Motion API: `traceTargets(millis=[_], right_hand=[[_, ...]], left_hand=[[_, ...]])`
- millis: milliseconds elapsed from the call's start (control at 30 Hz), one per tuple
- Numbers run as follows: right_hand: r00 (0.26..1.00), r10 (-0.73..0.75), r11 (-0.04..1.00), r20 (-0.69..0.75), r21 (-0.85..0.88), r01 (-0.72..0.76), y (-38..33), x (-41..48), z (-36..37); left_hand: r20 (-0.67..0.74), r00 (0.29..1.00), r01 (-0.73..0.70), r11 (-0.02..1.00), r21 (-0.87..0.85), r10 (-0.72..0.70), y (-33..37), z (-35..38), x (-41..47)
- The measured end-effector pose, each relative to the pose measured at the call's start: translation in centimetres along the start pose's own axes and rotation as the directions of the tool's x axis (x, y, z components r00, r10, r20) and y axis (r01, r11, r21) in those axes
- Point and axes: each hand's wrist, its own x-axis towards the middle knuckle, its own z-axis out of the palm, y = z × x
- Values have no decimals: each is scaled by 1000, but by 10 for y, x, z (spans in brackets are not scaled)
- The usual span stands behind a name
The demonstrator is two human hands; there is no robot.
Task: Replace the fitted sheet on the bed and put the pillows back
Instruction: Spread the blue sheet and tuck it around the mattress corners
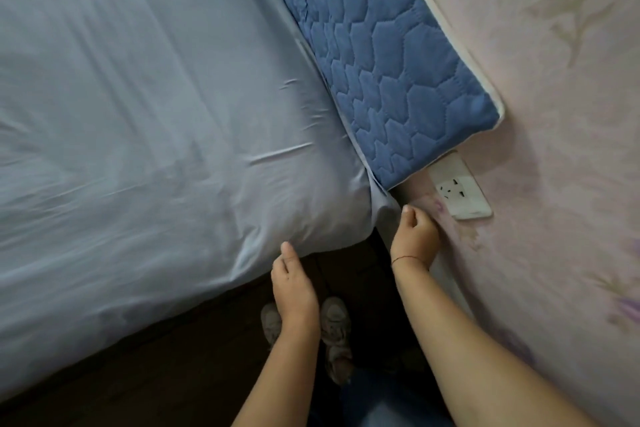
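Observation:
A light blue fitted sheet covers the mattress, with a few creases near the corner by the headboard. My left hand is at the sheet's lower edge on the bed's side, thumb on the fabric and fingers curled under the hem. My right hand is at the corner fold of the sheet next to the wall, fingers curled and thumb tip against the fabric. No pillows are in view.
A blue quilted headboard stands along the flowered wall. A white wall socket sits just beyond my right hand. Dark floor and my shoes fill the narrow gap between bed and wall.

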Motion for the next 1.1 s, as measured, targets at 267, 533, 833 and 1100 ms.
traceTargets(millis=[267, 533, 833, 1100], right_hand=[[737, 23, 659, 676, 543, -519, -11, -79, 22], [619, 81, 471, 781, 517, -714, -27, -63, 46], [675, -83, 559, 733, 595, -577, -42, -56, 36], [860, -87, 770, 503, 582, -263, -53, -69, -7]], left_hand=[[180, 929, 339, 547, -765, -324, 13, -24, 25], [349, 884, 419, 195, -887, -310, 20, -38, 49], [337, 924, 373, 232, -898, -182, 49, -46, 44], [310, 950, 308, 240, -921, -30, 83, -75, 49]])
